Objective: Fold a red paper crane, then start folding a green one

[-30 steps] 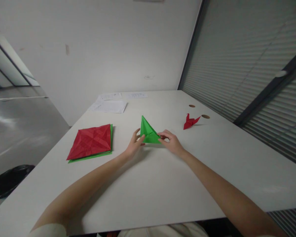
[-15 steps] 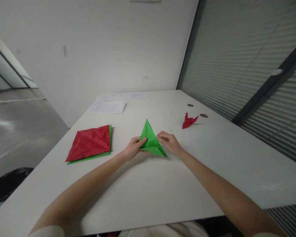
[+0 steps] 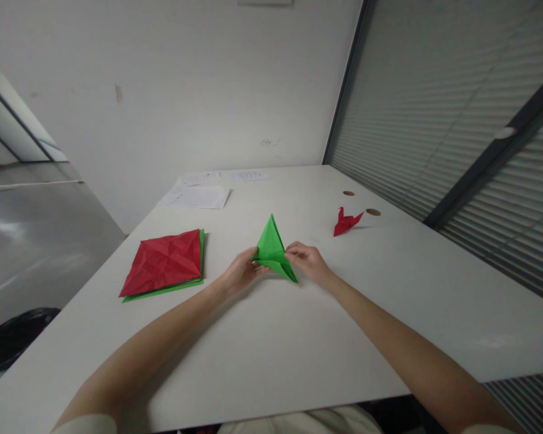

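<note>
A folded green paper (image 3: 272, 248), shaped like a narrow kite, rests on the white table (image 3: 298, 337) at its middle. My left hand (image 3: 239, 274) pinches its left corner with closed fingers. My right hand (image 3: 308, 263) pinches the right side of the same paper, fingers also closed. The paper's far tip points up and away from me, its near tip toward the table.
A creased red sheet (image 3: 165, 261) lies on a green sheet at the left. A small folded red paper figure (image 3: 345, 222) stands at the right, near two round holes in the table. White papers (image 3: 198, 194) lie at the far edge. A black bin (image 3: 9, 337) sits on the floor, left.
The green paper has been turned and folded narrower between my hands, its far tip now standing higher. Both hands have stayed on it and drawn slightly closer together.
</note>
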Motion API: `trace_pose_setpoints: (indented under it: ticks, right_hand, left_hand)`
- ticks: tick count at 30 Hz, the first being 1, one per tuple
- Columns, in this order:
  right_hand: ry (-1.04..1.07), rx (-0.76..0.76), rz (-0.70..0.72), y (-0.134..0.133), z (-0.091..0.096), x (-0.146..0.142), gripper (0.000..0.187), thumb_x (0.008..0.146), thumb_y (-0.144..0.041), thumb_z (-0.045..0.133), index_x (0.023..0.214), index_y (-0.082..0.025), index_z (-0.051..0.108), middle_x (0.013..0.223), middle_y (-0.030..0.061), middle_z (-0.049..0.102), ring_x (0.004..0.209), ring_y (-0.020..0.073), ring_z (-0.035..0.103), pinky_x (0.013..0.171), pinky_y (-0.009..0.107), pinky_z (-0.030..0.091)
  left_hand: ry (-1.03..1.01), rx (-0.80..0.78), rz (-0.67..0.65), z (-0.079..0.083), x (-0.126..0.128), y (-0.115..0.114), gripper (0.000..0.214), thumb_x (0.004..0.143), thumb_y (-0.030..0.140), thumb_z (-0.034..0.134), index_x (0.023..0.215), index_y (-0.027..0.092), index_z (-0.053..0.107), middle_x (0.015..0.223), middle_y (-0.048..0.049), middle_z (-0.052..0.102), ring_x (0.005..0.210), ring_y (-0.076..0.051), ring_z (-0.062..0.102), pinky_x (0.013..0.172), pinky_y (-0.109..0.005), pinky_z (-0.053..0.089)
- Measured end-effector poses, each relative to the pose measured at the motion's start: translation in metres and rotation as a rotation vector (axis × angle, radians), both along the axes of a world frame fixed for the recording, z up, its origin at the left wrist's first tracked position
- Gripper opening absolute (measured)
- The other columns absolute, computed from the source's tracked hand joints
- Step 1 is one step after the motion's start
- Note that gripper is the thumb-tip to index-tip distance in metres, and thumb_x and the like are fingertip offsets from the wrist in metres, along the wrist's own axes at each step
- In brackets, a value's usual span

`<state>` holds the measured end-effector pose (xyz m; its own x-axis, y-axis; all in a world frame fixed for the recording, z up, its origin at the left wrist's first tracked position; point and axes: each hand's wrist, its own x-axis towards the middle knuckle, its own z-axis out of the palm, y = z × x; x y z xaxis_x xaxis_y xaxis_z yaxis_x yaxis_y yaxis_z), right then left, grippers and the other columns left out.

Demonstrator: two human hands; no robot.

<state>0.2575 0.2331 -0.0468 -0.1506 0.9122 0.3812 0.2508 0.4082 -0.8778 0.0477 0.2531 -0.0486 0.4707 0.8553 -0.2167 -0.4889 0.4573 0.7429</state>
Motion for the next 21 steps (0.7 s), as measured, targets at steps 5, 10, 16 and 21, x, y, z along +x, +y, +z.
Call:
trace_pose_setpoints:
  ticks: [5, 10, 16, 21]
  right_hand:
    - [-0.003, 0.029, -0.056, 0.001, -0.002, 0.0, 0.024, 0.077, -0.041, 0.066, 0.069, -0.018, 0.068, 0.078, 0.005, 0.061, 0.076, 0.0178, 0.058, 0.064, 0.03, 0.046]
    - [0.01, 0.033, -0.093, 0.0, -0.003, -0.001, 0.022, 0.075, -0.041, 0.068, 0.071, -0.019, 0.07, 0.081, 0.0049, 0.061, 0.075, 0.0169, 0.058, 0.063, 0.029, 0.046]
    - [0.036, 0.023, -0.084, 0.001, -0.003, -0.002, 0.025, 0.071, -0.045, 0.072, 0.072, -0.02, 0.072, 0.083, 0.0046, 0.06, 0.074, 0.0163, 0.058, 0.061, 0.028, 0.047]
    - [0.056, -0.032, -0.061, 0.0, -0.005, -0.005, 0.028, 0.071, -0.048, 0.072, 0.072, -0.02, 0.072, 0.085, 0.0043, 0.059, 0.074, 0.0153, 0.058, 0.061, 0.027, 0.048]
  left_hand:
    - [-0.006, 0.075, 0.017, -0.005, 0.0, 0.001, 0.01, 0.084, 0.02, 0.063, 0.087, 0.011, 0.066, 0.086, -0.0079, 0.068, 0.075, -0.016, 0.064, 0.068, -0.027, 0.056]
    - [0.017, 0.108, 0.02, -0.005, -0.002, -0.001, 0.015, 0.08, 0.026, 0.071, 0.084, 0.013, 0.066, 0.08, -0.0049, 0.067, 0.071, -0.015, 0.063, 0.066, -0.028, 0.056]
    - [0.018, 0.066, 0.018, -0.008, 0.001, -0.001, 0.013, 0.085, 0.025, 0.065, 0.09, 0.013, 0.065, 0.09, -0.0081, 0.068, 0.076, -0.017, 0.065, 0.071, -0.031, 0.057]
    - [0.005, 0.046, 0.031, -0.014, 0.002, 0.002, 0.012, 0.088, 0.021, 0.058, 0.092, 0.012, 0.064, 0.097, -0.0106, 0.068, 0.083, -0.019, 0.065, 0.076, -0.031, 0.057]
